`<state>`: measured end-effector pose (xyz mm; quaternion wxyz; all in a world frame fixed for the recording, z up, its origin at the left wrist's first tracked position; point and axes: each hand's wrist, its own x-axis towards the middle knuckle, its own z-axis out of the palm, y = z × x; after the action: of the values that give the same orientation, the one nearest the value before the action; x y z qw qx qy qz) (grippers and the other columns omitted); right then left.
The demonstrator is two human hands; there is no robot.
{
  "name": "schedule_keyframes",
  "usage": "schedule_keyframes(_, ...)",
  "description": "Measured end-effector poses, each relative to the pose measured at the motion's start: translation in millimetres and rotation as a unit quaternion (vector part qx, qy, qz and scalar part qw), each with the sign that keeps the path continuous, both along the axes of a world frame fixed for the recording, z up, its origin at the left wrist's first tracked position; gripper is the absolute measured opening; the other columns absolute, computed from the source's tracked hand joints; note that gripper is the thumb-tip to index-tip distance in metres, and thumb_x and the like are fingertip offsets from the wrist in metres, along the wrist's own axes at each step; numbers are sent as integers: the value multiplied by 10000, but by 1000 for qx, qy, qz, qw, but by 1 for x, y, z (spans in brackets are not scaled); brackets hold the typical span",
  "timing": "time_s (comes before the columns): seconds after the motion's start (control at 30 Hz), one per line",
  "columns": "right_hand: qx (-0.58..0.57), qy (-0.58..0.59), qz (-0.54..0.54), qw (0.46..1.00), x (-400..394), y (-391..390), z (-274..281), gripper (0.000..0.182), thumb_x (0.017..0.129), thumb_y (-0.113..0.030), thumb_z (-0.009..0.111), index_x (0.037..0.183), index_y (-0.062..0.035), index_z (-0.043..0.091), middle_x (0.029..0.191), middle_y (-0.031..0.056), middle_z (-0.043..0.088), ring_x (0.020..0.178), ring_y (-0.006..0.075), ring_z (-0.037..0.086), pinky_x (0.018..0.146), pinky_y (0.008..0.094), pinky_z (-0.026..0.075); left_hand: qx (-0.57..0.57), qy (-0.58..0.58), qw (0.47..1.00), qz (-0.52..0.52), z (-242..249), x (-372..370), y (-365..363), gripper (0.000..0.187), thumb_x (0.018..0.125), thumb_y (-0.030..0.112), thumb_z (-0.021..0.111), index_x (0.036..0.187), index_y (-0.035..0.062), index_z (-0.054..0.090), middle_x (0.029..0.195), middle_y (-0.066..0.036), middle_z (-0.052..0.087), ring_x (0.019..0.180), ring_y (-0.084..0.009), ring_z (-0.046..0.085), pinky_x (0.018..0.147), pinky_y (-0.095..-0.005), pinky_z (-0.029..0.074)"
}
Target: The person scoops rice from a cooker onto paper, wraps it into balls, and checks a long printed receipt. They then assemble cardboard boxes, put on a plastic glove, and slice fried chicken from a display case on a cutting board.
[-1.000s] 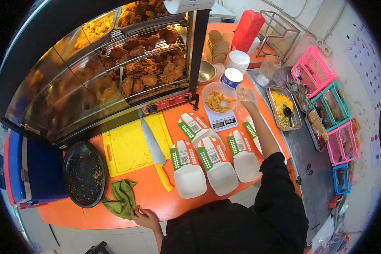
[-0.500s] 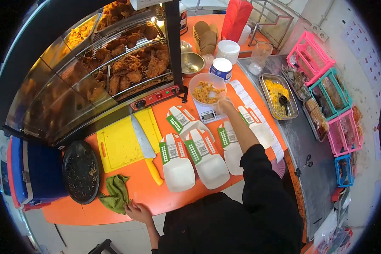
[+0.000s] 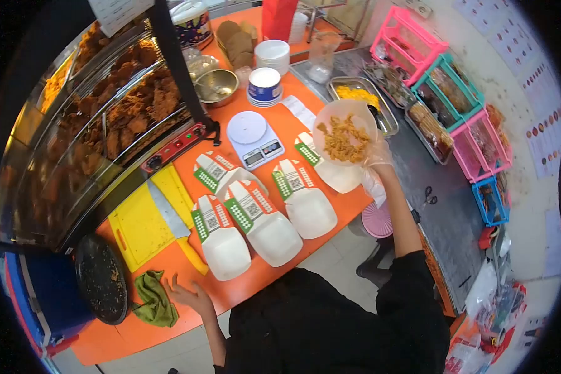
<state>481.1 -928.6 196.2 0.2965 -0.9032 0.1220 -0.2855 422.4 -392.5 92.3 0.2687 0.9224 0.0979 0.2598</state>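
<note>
**Bowl of fried bits held above the rightmost box**

While the right hand [image 3: 376, 153], in a thin clear glove, grips the far rim of the white bowl [image 3: 345, 132], the bowl is off the counter and tipped so its mouth faces the camera; the golden fried crumbs [image 3: 345, 143] sit piled toward the lower side. Fingers are curled around the rim, closed on it.

Key relation: the bowl hangs directly over the wide end of the rightmost white takeaway box [image 3: 336, 173], whose green label end [image 3: 306, 153] points away toward the digital scale [image 3: 254, 134]. That box's long axis runs diagonally, from the scale toward the near counter edge. The scale's platform is bare, lying to the left of the bowl and apart from it.

Four more boxes [image 3: 255, 218] lie in a fan to the left, same diagonal orientation, all closer to the left hand than the bowl is.

Left hand [image 3: 190, 295]: fingers spread, palm down at the near edge of the orange counter [image 3: 274, 118], just beside the green cloth [image 3: 153, 299]; holding nothing. Whether it touches the surface cannot be told.

The right hand alone is in reach of the bowl and of the box under it.
</note>
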Motion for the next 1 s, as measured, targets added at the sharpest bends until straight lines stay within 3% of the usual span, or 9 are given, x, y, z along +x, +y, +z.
schedule_keyframes(0.07, 59, -6, -87, 994, -22, 14, 8, 401, 810, -75, 496, 1203, -88, 412, 1000, 148, 616, 856, 292, 617, 731, 374, 487, -26, 27, 994, -103, 21, 15, -30, 456, 839, 232, 539, 1200, -9, 400, 1353, -211, 235, 1232, -372, 236, 992, -496, 198)
schedule_keyframes(0.23, 277, -72, -111, 952, -37, 38, 8, 375, 858, -135, 501, 1220, -134, 403, 980, 140, 616, 874, 284, 616, 751, 365, 495, -9, 77, 985, -154, 24, 22, -60, 408, 798, 101, 517, 1190, 38, 421, 1374, -201, 180, 1260, -376, 176, 992, -523, 171)
schedule_keyframes(0.3, 675, -193, -66, 709, -35, 43, 10, 323, 911, -216, 446, 1198, -69, 423, 1084, 91, 561, 943, 189, 584, 797, 318, 495, 13, 84, 982, -166, 18, 19, -58, 428, 807, 150, 530, 1204, 45, 412, 1368, -204, 192, 1249, -383, 191, 993, -528, 178)
schedule_keyframes(0.37, 673, -183, -70, 713, -45, 40, -3, 396, 874, -109, 456, 1252, -28, 368, 1143, 116, 504, 1021, 215, 544, 854, 337, 467, 5, 92, 981, -170, 16, 14, -58, 428, 808, 158, 529, 1204, 45, 412, 1370, -204, 189, 1250, -383, 189, 994, -529, 177)
schedule_keyframes(0.4, 345, -36, -145, 927, -55, 33, -22, 474, 839, -65, 472, 1285, -14, 318, 1162, 132, 467, 1039, 243, 524, 863, 344, 457, -6, 97, 981, -170, 15, 12, -57, 427, 810, 166, 529, 1204, 46, 413, 1371, -204, 185, 1251, -383, 187, 995, -529, 175)
schedule_keyframes(0.43, -46, 120, -192, 973, -62, 32, -27, 560, 804, -21, 489, 1317, 0, 268, 1182, 147, 430, 1057, 270, 505, 872, 352, 447, -4, 98, 980, -172, 16, 11, -57, 427, 810, 166, 529, 1204, 46, 413, 1371, -204, 185, 1251, -383, 187, 995, -529, 175)
schedule_keyframes(0.53, -113, 122, -170, 971, -73, 29, -34, 742, 717, 55, 513, 1372, -53, 182, 1190, 178, 367, 1074, 324, 465, 883, 361, 430, -1, 113, 980, -165, 18, 7, -58, 424, 813, 178, 527, 1203, 54, 417, 1372, -204, 179, 1249, -381, 187, 996, -529, 174)
schedule_keyframes(0.77, -74, 1, -150, 986, -71, 11, -49, 753, 702, 50, 538, 1361, -112, 213, 1166, 191, 383, 1018, 359, 483, 852, 389, 437, -14, 127, 975, -183, 17, 5, -62, 411, 807, 144, 520, 1199, 66, 424, 1366, -206, 181, 1245, -383, 196, 992, -529, 184)
schedule_keyframes(1.0, -223, -70, -37, 972, -68, -5, -36, 619, 716, 75, 486, 1299, -76, 343, 1132, 204, 436, 1056, 379, 461, 897, 426, 399, -43, 133, 971, -192, 14, 4, -68, 414, 794, 75, 515, 1197, 54, 425, 1371, -227, 164, 1261, -390, 176, 994, -519, 181)
